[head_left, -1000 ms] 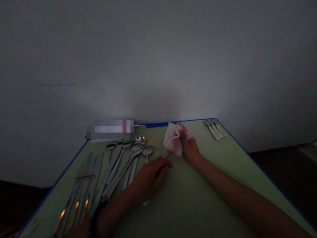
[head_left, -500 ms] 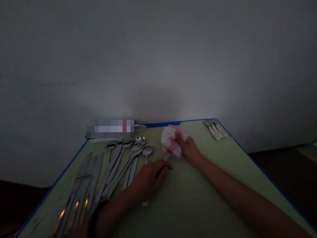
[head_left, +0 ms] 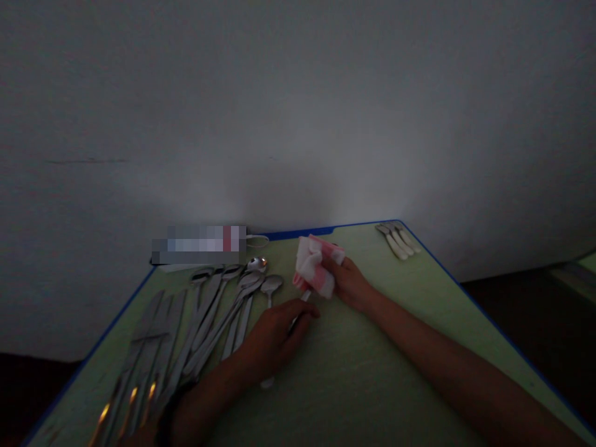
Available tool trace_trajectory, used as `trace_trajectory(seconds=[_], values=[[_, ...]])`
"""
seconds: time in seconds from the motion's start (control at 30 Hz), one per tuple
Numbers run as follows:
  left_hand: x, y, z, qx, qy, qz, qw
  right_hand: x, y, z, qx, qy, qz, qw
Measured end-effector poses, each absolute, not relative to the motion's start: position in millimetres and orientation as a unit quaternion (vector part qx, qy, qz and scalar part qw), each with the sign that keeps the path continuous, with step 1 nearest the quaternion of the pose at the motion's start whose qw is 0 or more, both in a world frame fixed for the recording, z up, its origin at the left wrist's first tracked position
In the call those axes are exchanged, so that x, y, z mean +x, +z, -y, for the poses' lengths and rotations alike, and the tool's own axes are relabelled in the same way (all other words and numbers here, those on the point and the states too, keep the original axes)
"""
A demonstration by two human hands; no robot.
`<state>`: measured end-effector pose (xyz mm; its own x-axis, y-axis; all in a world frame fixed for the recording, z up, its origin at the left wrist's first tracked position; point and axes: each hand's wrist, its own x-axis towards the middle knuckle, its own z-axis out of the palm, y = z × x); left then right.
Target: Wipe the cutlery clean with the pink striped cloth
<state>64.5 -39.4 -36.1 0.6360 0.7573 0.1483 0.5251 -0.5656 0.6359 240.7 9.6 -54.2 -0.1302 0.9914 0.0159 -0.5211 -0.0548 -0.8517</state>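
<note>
Cloth work, dim light. A pink-and-white cloth [head_left: 314,268] is held bunched above the table [head_left: 363,379], just beyond the left fingertips. By its folds it is judged soft, light and limp; nothing fragile is expected of it. It is best taken by a gathered fold, as loose edges would probably slip or flop.

A thin metal piece [head_left: 306,295] is seen between cloth and left hand [head_left: 282,324]; its far end is hidden, so its kind cannot be told. It is judged stiff, fairly light and smooth, perhaps slick. A firm pinch on the bare length short of the cloth is advised.

Left hand: fingers curled, closed on the metal piece. Right hand [head_left: 349,284]: closed on the cloth, thumb pressed against the folds. Under the left hand and wrist a spoon [head_left: 271,285] is partly covered. Farther left, table knives [head_left: 156,316] are laid side by side; white-handled cutlery [head_left: 395,241] is set at the far right corner.

Against the frame from one second earlier: the cloth is shifted slightly leftward, its upper right flap is drawn in closer. Both grips are kept. The whole view is moved a little; the laid-out cutlery appears undisturbed.
</note>
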Motion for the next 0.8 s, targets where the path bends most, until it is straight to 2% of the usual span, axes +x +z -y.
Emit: trace_trajectory(seconds=[0.8], values=[[65.9, -32.7, 42.0, 0.86, 0.184, -0.392, 0.269, 241.3, -51.0, -10.9, -0.319, 0.684, 0.308, 0.579]])
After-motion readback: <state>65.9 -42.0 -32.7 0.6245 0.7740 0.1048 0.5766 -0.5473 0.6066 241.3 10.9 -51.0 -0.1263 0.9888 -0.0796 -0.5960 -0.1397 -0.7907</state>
